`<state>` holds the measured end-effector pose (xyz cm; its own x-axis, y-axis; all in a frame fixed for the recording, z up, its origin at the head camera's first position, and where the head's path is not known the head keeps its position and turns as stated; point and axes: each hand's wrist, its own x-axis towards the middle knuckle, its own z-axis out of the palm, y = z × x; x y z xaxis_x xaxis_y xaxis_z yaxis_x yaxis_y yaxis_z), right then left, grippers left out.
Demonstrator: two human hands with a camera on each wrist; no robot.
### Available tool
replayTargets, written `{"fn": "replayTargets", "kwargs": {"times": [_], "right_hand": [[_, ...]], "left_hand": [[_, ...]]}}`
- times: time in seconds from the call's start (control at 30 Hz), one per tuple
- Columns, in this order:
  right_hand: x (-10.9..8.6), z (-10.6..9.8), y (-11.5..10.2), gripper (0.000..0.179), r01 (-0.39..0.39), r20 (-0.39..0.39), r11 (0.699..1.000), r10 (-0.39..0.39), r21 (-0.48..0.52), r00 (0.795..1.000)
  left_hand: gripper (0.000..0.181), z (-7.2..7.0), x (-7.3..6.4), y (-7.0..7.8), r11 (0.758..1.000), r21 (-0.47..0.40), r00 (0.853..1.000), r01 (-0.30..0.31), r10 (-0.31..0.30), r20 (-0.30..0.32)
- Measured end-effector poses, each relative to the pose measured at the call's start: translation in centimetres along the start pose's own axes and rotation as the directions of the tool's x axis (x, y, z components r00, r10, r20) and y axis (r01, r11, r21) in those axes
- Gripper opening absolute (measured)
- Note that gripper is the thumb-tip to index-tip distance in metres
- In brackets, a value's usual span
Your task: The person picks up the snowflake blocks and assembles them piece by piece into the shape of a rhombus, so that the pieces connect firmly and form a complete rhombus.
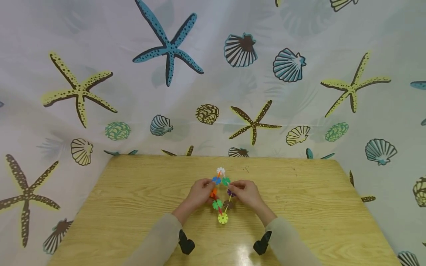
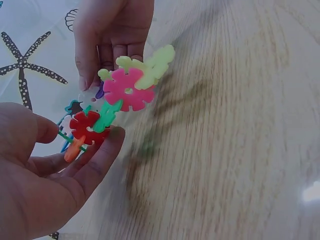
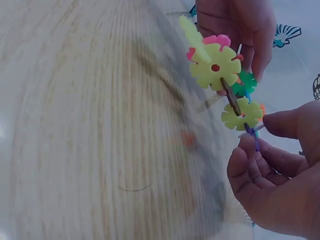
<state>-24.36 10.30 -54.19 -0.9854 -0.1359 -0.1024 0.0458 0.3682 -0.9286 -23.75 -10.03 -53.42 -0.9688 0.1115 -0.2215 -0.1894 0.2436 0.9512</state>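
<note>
A closed loop of interlocking notched plastic discs hangs between both hands, above the table. At its near end is a yellow disc point(image 1: 223, 218), and at its far end a white disc point(image 1: 220, 170). My left hand point(image 1: 201, 192) pinches the loop's left side, around an orange disc point(image 1: 213, 193) and a red disc point(image 2: 89, 127). On the opposite side my right hand point(image 1: 247, 193) pinches it by a purple disc point(image 1: 230, 192), thumb and fingertips together. Blue point(image 1: 216, 180) and green point(image 1: 226, 181) discs sit between the hands and the far end. Fingers partly hide both sides.
Beneath the hands is a wood-grain table point(image 1: 299, 221). A white curtain point(image 1: 206, 81) printed with starfish and shells hangs behind it and along its sides. Black straps point(image 1: 185, 242) show at both sleeve cuffs.
</note>
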Motion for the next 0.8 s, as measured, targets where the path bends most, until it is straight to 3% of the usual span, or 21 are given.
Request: {"fn": "replayTargets", "kwargs": {"times": [0.33, 0.8], "right_hand": [[-0.1, 0.3, 0.7, 0.022, -0.002, 0.003, 0.999, 0.002, -0.037, 1.000], [0.0, 0.2, 1.6, 0.020, 0.027, 0.022, 0.996, -0.025, -0.080, 0.999]], "left_hand": [[0.045, 0.2, 0.4, -0.5, 0.987, 0.156, 0.999, 0.035, -0.032, -0.018], [0.043, -0.4, 0.5, -2.2, 0.962, 0.259, 0.996, -0.086, 0.091, -0.007]]}}
